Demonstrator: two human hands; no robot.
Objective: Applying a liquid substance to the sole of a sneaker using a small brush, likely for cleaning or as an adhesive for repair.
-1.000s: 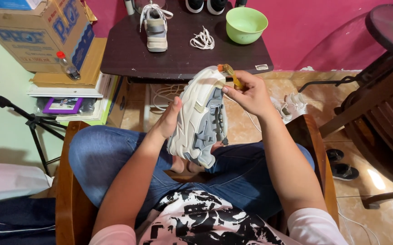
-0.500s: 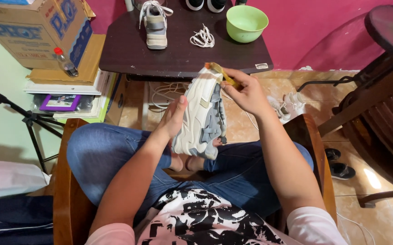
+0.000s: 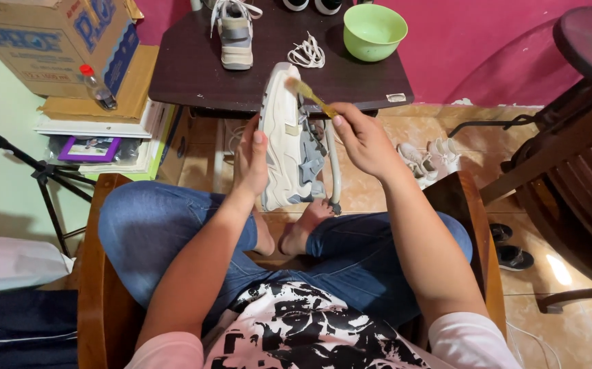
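Head view: left hand [image 3: 251,160] grips sneaker [image 3: 289,140]; right hand [image 3: 364,140] pinches brush [image 3: 309,96].

Hidden and cut-off parts around the sneaker being brushed

The left hand [image 3: 251,160] lies behind the sneaker [image 3: 290,140], so its fingers and the shoe's far side are out of sight. The brush [image 3: 307,96] is blurred at its bristles, and its handle end disappears inside the right hand [image 3: 364,140]. The top edge cuts off the box [image 3: 50,41], the shoe on the table [image 3: 236,31] and a pair of dark shoes [image 3: 309,5]. The bottle [image 3: 96,87] is too small to read.
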